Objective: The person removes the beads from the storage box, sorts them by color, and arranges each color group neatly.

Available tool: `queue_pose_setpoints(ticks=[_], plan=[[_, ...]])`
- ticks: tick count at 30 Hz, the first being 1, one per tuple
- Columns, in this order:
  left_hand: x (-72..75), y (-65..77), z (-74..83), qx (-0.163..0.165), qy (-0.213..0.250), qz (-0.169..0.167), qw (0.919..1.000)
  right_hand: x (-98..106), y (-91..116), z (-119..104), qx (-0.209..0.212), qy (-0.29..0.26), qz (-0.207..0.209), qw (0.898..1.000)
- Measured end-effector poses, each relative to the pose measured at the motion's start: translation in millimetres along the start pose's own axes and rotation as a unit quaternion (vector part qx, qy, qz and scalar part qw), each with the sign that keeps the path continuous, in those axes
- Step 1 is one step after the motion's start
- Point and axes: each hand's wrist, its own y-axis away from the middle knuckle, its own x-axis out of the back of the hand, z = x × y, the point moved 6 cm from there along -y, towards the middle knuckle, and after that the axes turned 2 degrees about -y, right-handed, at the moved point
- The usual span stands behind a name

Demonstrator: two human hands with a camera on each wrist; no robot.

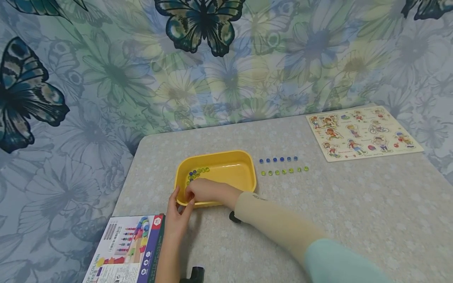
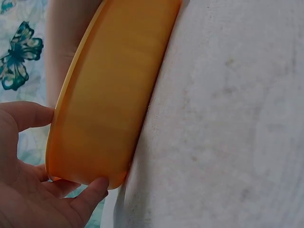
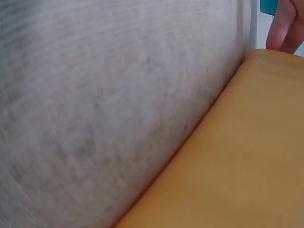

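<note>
At the yellow tray (image 1: pixel 235 171), near-left corner: left hand (image 1: pixel 177 216) — gripping it.
Inside, near green and blue beads (image 1: pixel 207 169): right hand (image 1: pixel 207 190), fingers bent — cannot tell whether grasping anything.

Head camera: elevated, facing forward and down across the counter (image 1: pixel 354 208) to the butterfly-print wall covering (image 1: pixel 247 86). Both wrist cameras: low, close to the outer side of the yellow tray (image 1: pixel 230 171) (each rolled sideways, in opposite directions). All three views share tray and counter.
</note>
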Motion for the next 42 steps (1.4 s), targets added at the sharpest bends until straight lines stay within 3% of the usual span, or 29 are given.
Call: queue_pose_setpoints(ticks=[8, 13, 18, 22, 27, 33, 37, 42], plan=[[1.0, -0.4, -1.3, 0.000, 0.005, 0.000, 1.0000, -2, -1, -1, -0.009, -0.031, -0.023, 0.999], [0.4, -0.4, -0.3, -0.003, 0.008, 0.000, 1.0000, -2, -2, 1, -0.011, -0.018, -0.028, 0.999], [-0.9, -0.2, 2.2, -0.014, 0.012, -0.001, 0.9998, 4, 3, 6, -0.005, -0.004, -0.016, 1.000], [-1.3, -0.3, 2.1, -0.012, 0.014, 0.002, 0.9998, 23, 18, 12, 0.027, -0.016, 0.011, 0.999], [-0.7, -0.1, -1.2, 0.003, 0.015, 0.012, 0.9998, 57, 52, 20, 0.046, -0.044, 0.055, 0.996], [-3.6, -0.8, -2.4, 0.014, 0.015, 0.010, 0.9997, 95, 113, 45, 0.057, -0.068, 0.112, 0.990], [-4.0, 0.1, -0.5, 0.014, 0.010, 0.007, 0.9998, 120, 161, 70, 0.030, -0.063, 0.160, 0.985], [-2.0, 0.0, -0.7, 0.021, 0.003, 0.005, 0.9998, 138, 222, 118, -0.009, -0.052, 0.223, 0.973]])
